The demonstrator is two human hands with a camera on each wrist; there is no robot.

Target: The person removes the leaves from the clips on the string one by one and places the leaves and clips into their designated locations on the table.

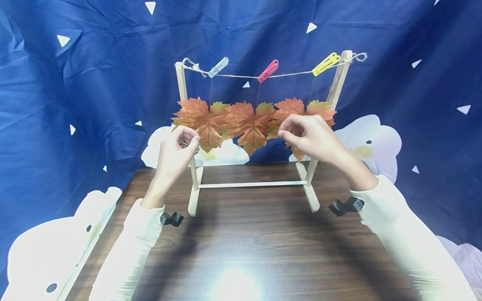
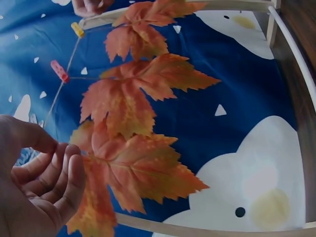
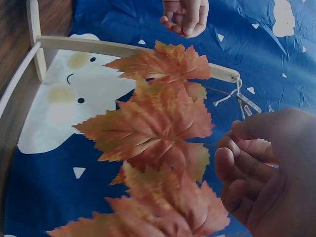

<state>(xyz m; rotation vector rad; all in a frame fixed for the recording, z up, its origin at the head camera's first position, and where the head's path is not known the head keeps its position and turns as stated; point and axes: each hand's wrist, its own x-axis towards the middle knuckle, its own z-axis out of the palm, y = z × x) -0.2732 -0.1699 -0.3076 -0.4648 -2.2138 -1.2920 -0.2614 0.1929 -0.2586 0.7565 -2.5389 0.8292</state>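
Observation:
Three orange maple leaves hang in a row by their stems: the left leaf (image 1: 205, 121), the middle leaf (image 1: 251, 125) and the right leaf (image 1: 291, 109). A pale blue clothespin (image 1: 218, 67), a red clothespin (image 1: 268, 71) and a yellow clothespin (image 1: 326, 64) hold them on a twine line (image 1: 241, 76). My left hand (image 1: 177, 148) is raised at the left leaf's outer edge, fingers loosely bent, thumb close to the fingertips. In front of the right leaf is my right hand (image 1: 310, 136), loosely curled. Neither hand shows anything held.
A wooden stand (image 1: 193, 196) carries the twine between two posts, with a white crossbar (image 1: 252, 184) low down. It stands at the back of a dark wood table (image 1: 241, 234). Behind hangs a blue cloth (image 1: 113, 62) with white triangles and cloud figures.

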